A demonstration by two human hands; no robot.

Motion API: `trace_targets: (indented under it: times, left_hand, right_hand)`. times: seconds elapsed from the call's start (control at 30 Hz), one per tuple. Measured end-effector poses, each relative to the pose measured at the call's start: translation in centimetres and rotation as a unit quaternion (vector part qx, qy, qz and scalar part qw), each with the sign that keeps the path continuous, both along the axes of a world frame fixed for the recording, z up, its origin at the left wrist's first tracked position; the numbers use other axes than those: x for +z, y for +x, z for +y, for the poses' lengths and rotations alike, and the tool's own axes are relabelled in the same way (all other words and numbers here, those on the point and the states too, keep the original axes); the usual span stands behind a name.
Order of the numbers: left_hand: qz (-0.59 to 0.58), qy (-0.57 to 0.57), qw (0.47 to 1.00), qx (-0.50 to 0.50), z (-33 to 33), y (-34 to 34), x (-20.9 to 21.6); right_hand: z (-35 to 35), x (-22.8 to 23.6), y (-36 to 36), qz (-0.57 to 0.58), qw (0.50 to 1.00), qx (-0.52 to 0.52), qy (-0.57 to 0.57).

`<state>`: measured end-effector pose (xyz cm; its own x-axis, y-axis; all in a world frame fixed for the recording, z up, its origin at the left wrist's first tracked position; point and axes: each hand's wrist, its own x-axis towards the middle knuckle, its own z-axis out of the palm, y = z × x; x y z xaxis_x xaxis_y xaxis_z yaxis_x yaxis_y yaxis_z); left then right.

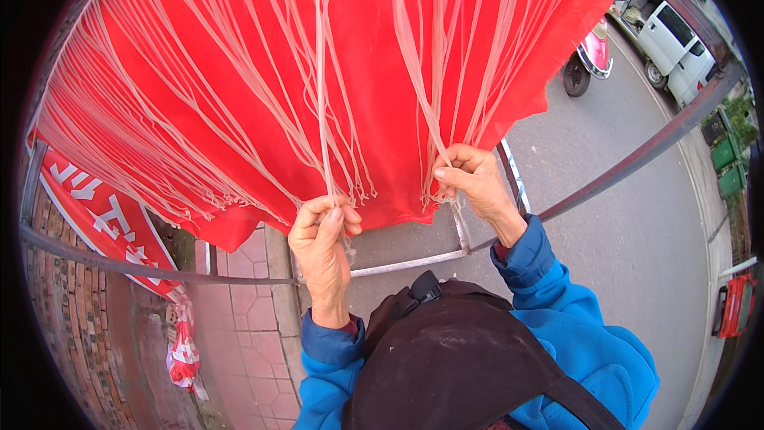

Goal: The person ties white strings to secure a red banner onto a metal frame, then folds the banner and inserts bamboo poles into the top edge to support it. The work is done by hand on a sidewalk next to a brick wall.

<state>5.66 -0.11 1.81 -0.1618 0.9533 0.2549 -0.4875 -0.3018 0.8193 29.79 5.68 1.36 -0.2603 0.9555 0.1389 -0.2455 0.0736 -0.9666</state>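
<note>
Well, long, whitish strings (321,72) with knotted tips are spread over bright red cloth (366,72), and some are pinched in the fingers of the left hand (322,247) and right hand (479,183).

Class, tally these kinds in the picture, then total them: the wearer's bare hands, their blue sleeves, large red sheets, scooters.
Left hand and right hand: 2
Left sleeve and right sleeve: 2
Large red sheet: 1
Scooter: 1
Total: 6

Bright blue jacket (609,350) with darker blue cuffs (535,253) over maroon inner sleeves (501,252), dark brown apron (454,358), black buckle (427,289)
</note>
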Motion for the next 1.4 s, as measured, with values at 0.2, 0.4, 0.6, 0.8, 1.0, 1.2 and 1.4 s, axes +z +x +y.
trace_targets:
  times: [0.2, 0.4, 0.6, 0.8, 1.0, 1.2, 1.4]
  left_hand:
    - [0.038, 0.013, 0.999, 0.0, -1.0, 0.6, -0.2]
    - [0.048, 0.009, 0.997, -0.059, -2.4, 1.6, 0.2]
    - [0.081, -0.005, 0.991, -0.105, -2.9, 2.7, 0.2]
    - [0.391, 0.116, 0.913, 0.028, -1.0, 1.9, 3.1]
    - [0.351, 0.252, 0.879, 0.202, 3.0, 0.3, 12.5]
    - [0.31, 0.245, 0.909, 0.134, 6.2, 2.5, 18.1]
    - [0.193, 0.227, 0.954, 0.034, 6.7, 2.5, 18.0]
  right_hand:
    - [-0.6, 1.0, -0.3, -0.042, 0.994, -0.095, 0.036]
    - [-4.2, 6.5, -0.6, -0.273, 0.925, -0.162, 0.21]
    - [-3.0, 13.2, -3.8, -0.049, 0.97, -0.08, 0.225]
    - [0.9, 16.6, -6.5, 0.033, 0.981, 0.059, 0.181]
    - [1.9, 17.0, -7.1, 0.031, 0.976, 0.046, 0.21]
    - [2.1, 17.1, -7.0, 0.023, 0.972, 0.025, 0.231]
    - [1.9, 17.4, -6.1, 0.012, 0.974, 0.023, 0.226]
